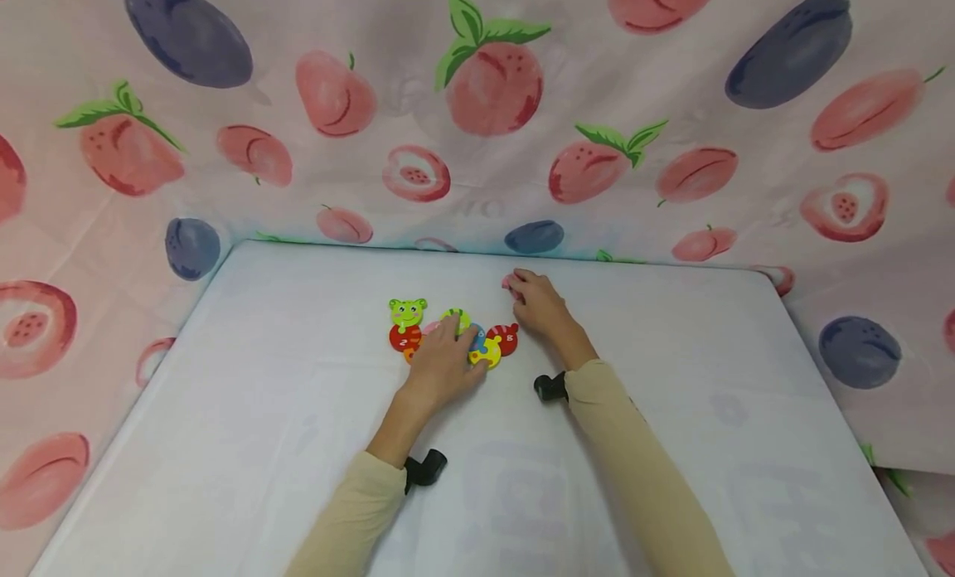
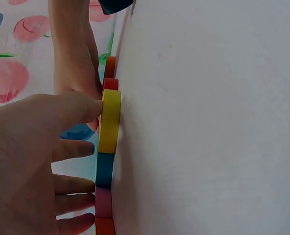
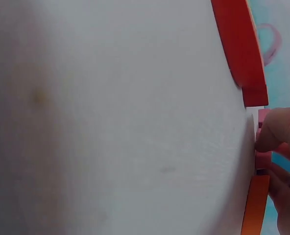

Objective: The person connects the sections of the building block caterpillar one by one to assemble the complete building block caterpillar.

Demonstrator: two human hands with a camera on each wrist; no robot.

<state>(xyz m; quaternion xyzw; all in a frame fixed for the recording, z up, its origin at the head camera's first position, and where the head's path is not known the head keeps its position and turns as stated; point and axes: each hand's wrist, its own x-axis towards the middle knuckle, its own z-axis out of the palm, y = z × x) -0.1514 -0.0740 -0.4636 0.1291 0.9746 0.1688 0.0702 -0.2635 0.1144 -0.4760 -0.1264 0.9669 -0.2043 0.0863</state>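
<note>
A flat, colourful caterpillar puzzle lies on the white table. Its green smiling head (image 1: 406, 312) joins a red piece marked 2 (image 1: 400, 340) on the left. My left hand (image 1: 442, 363) rests spread over the middle pieces, partly hiding them. The left wrist view shows its thumb touching the yellow piece (image 2: 109, 122), with blue (image 2: 105, 170) and pink (image 2: 104, 203) pieces beyond. Past the red tail-end piece (image 1: 505, 340), my right hand (image 1: 543, 310) pinches a small pink puzzle piece (image 3: 263, 160) at table level. An orange piece (image 3: 255, 205) lies beside those fingers in the right wrist view.
The white-covered table (image 1: 298, 461) meets a fruit-patterned cloth (image 1: 477, 196) along its back edge. The same cloth hangs at both sides. A black wrist camera mount (image 1: 427, 467) is on the left wrist, another mount (image 1: 550, 387) on the right.
</note>
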